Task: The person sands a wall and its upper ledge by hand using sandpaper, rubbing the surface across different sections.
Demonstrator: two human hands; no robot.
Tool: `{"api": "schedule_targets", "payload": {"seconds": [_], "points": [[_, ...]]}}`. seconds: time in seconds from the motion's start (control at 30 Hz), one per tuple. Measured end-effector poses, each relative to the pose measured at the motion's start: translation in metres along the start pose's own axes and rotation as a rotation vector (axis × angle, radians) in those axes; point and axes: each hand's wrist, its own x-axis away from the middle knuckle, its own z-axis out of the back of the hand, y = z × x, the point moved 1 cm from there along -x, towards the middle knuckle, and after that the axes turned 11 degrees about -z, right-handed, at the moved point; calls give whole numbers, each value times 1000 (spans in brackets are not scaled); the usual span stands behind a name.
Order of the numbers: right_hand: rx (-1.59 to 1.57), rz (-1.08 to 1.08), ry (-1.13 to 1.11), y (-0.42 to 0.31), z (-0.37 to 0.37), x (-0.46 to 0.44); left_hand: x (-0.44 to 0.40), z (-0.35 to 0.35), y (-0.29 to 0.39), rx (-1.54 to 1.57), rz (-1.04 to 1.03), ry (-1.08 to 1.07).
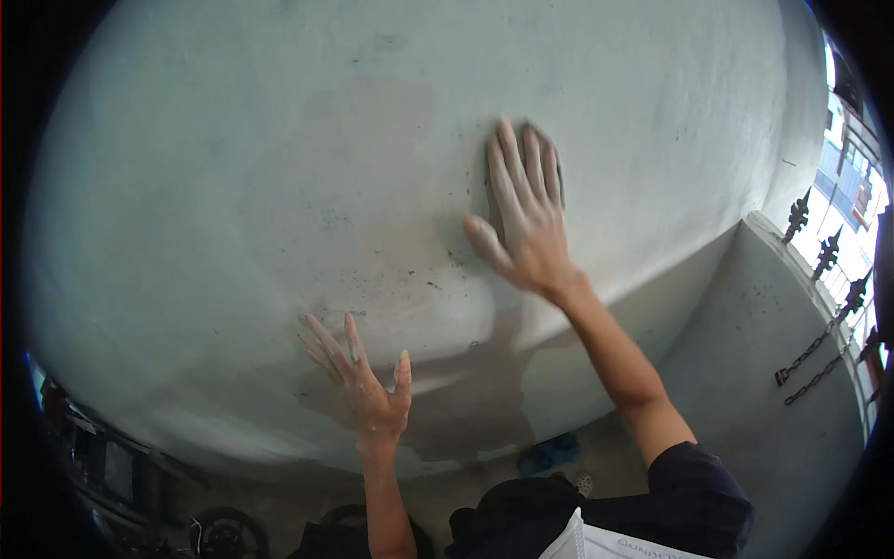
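Observation:
My right hand point(531, 224) lies flat against the pale grey-green wall point(652, 102), fingers pointing up and whitened with dust. Dark edges of a thin sheet, apparently sandpaper point(559, 177), show around its fingers; the palm hides most of it. Lower and to the left, my left hand point(368, 387) has its fingers spread and holds nothing. Its fingertips are near the wall's lower part, but whether they touch it I cannot tell. Dust marks that hand too. Between the hands the wall has small dark specks and a faint darker patch point(354, 158).
A lower side wall point(745, 317) at the right carries dark spiked metalwork point(829, 252) and a hanging chain point(805, 359). A wheel point(228, 536) stands at the lower left. Something blue point(549, 454) lies on the floor below. A white face mask point(605, 540) juts in at the bottom.

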Motion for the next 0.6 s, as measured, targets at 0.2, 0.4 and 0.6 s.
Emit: {"api": "schedule_targets", "payload": {"seconds": [0.2,0.4,0.6], "points": [[18,80,79,-46,-1,-42,-4,-3,-12,34,-18,54],[-87,394,-304,-56,-30,27,0,4,-19,4,-50,31],[25,295,30,-48,-7,-77,-2,-5,-9,71,-3,109]]}}
